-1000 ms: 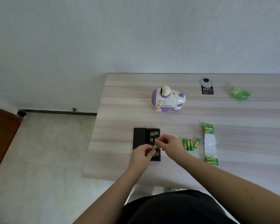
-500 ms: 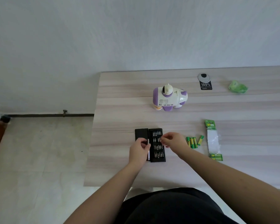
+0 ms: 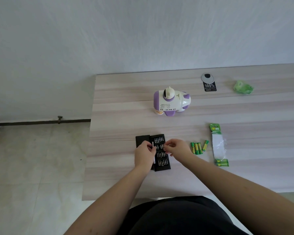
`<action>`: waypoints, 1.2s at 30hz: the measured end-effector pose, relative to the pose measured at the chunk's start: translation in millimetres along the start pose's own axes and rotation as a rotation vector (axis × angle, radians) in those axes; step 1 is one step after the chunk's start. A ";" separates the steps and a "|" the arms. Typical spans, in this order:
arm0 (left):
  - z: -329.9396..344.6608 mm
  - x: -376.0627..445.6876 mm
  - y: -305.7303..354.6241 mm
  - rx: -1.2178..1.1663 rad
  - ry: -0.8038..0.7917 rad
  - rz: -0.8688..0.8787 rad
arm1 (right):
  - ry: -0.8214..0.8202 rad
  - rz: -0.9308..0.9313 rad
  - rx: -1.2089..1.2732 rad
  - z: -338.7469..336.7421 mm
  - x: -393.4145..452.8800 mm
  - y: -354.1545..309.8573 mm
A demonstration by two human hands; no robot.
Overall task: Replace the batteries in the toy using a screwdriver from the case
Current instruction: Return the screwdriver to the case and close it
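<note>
The white and purple toy (image 3: pixel 171 102) stands upright at the middle of the wooden table (image 3: pixel 119 106). Nearer to me lies the open black screwdriver case (image 3: pixel 162 162), with rows of silver bits. My left hand (image 3: pixel 144 155) grips a slim silver screwdriver handle (image 3: pixel 154 161) over the case's left side. My right hand (image 3: pixel 177 148) reaches in from the right, and its fingertips pinch a small bit at the second row. Several loose green and yellow batteries (image 3: pixel 198 147) lie just right of that hand.
An opened green battery pack (image 3: pixel 218 145) lies right of the loose batteries. At the far right sit a crumpled green wrapper (image 3: pixel 243 87) and a black "100%" tag (image 3: pixel 209 86) below a round grommet (image 3: pixel 207 77). The table's left edge drops to a tiled floor.
Both hands have moved from the case's near end up to its second row of bits. The left hand now holds the screwdriver handle along the case's left side. The view shifted slightly.
</note>
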State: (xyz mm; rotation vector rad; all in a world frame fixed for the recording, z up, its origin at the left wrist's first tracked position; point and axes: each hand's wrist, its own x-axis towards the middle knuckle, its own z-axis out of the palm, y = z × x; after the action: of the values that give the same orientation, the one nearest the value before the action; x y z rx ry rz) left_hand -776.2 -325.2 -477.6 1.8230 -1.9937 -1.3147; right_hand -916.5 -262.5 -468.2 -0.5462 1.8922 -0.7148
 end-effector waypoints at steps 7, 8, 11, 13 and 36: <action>5.4 -0.2 -1.5 -0.006 0.008 -0.016 | -0.018 0.008 -0.021 1.2 3.3 4.9; 5.5 0.0 -2.0 -0.011 0.010 -0.016 | -0.019 0.007 -0.023 0.5 3.5 4.8; 6.2 0.5 -4.5 -0.041 0.004 -0.015 | -0.026 0.002 -0.033 -1.7 4.1 5.2; 6.2 1.8 -7.8 -0.048 0.001 -0.007 | -0.019 -0.007 -0.042 -2.8 5.1 5.3; 6.9 18.3 -9.4 0.055 -0.058 -0.093 | -0.051 -0.103 -0.371 -3.6 14.9 -14.3</action>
State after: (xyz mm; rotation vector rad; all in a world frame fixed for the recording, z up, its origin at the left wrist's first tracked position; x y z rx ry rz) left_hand -778.3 -336.5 -496.0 1.9464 -2.0158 -1.3665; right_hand -924.8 -281.6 -466.9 -0.8923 1.9701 -0.4090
